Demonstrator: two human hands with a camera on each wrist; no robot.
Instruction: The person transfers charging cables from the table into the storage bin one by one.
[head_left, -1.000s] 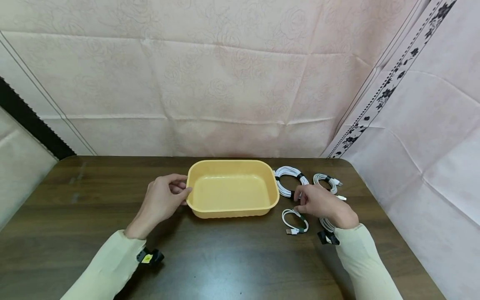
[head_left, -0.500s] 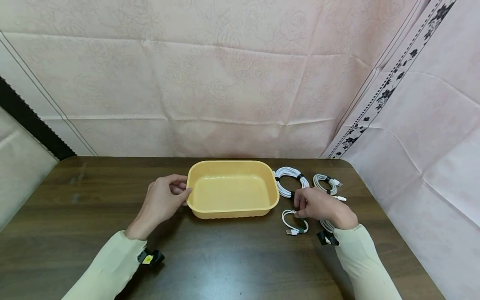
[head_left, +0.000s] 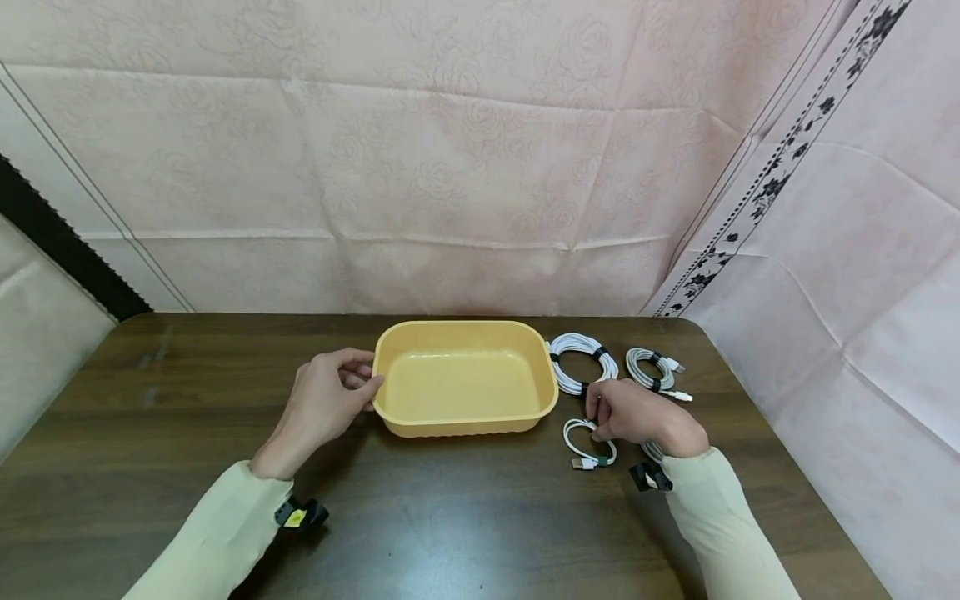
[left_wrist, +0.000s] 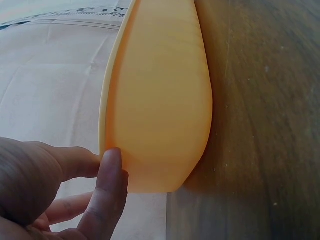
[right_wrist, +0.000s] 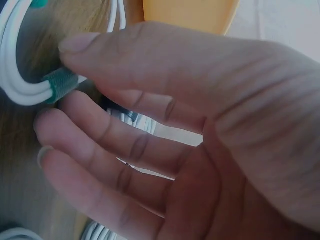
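Note:
My left hand [head_left: 322, 396] holds the left rim of a yellow plastic basin [head_left: 465, 427], thumb on the edge and fingers against the outside. In the left wrist view, thumb and fingertip meet at the rim of the basin [left_wrist: 160, 100]. Nothing lies in the basin. To its right, my right hand [head_left: 641, 412] is at a small coiled white USB cable [head_left: 567, 442] lying on the table. Up close in the right wrist view, thumb and index finger pinch the coiled cable [right_wrist: 9, 80] at its green tie [right_wrist: 62, 84]; the contact is partly hidden.
A larger white cable coil [head_left: 564, 343] with black ties lies against the basin's right side. Farther right is another coiled cable [head_left: 636, 362]; one more coil [head_left: 652, 451] is partly covered by my right wrist. Patterned cloth [head_left: 450, 167] hangs behind the brown table [head_left: 435, 533].
My right hand has lowered slightly and come closer to the small cable, its thumb now on the coil. The left hand and basin have stayed put.

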